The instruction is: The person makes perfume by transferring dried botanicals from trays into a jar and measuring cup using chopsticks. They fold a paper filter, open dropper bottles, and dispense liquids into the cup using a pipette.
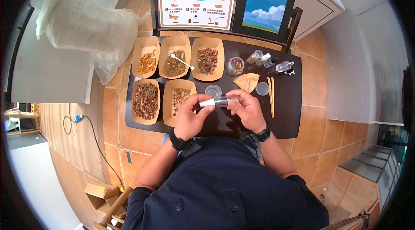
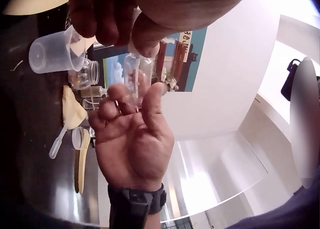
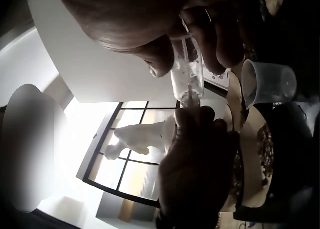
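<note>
Both hands hold a small clear bottle (image 1: 222, 101) lying sideways above the near part of the table. The left hand (image 1: 190, 115) grips its white top (image 1: 206, 103) between thumb and fingers. At the other end, the thumb and fingers of the right hand (image 1: 248, 111) pinch the clear body. A thin tube runs inside the bottle (image 3: 188, 76) in the right wrist view. Below and beyond the hands stands a clear plastic cup (image 1: 213, 91); in the left wrist view the same cup (image 2: 52, 51) is to the left of the bottle.
Paper trays of dried flowers and herbs (image 1: 145, 100) fill the table's left side, a white spoon (image 1: 182, 61) across one. To the right are a jar (image 1: 235, 66), small bottles (image 1: 283, 66), a folded filter (image 1: 246, 82), a round lid (image 1: 262, 88) and wooden tweezers (image 1: 271, 96). An instruction sheet (image 1: 196, 5) stands behind.
</note>
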Demonstrator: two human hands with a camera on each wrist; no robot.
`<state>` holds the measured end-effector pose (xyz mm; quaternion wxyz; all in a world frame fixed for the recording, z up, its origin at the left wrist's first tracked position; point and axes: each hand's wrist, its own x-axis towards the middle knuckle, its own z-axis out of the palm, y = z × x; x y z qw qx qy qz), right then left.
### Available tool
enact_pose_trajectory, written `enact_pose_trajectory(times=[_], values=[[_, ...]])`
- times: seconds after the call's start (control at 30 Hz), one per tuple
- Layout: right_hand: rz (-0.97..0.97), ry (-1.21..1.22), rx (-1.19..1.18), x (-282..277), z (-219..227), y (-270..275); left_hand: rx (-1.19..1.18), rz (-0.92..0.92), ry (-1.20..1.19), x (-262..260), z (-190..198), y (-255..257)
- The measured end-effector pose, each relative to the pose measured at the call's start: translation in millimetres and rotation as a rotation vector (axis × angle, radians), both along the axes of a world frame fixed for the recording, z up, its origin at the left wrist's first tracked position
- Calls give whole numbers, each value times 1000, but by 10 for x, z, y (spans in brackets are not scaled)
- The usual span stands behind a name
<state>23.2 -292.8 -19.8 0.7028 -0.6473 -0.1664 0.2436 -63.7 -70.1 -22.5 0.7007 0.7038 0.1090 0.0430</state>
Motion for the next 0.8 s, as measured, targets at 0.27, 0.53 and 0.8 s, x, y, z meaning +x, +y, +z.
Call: enact_pose_trajectory(times=[0.27, 0.53, 0.8], values=[[-2, -183, -10, -90, 86, 78, -82, -56, 44, 23, 15, 12], [-24, 118, -62, -58, 62, -31, -15, -111, -5, 13, -53, 14], [6, -73, 108, -111, 60, 47, 51, -119, -9, 49, -51, 16]])
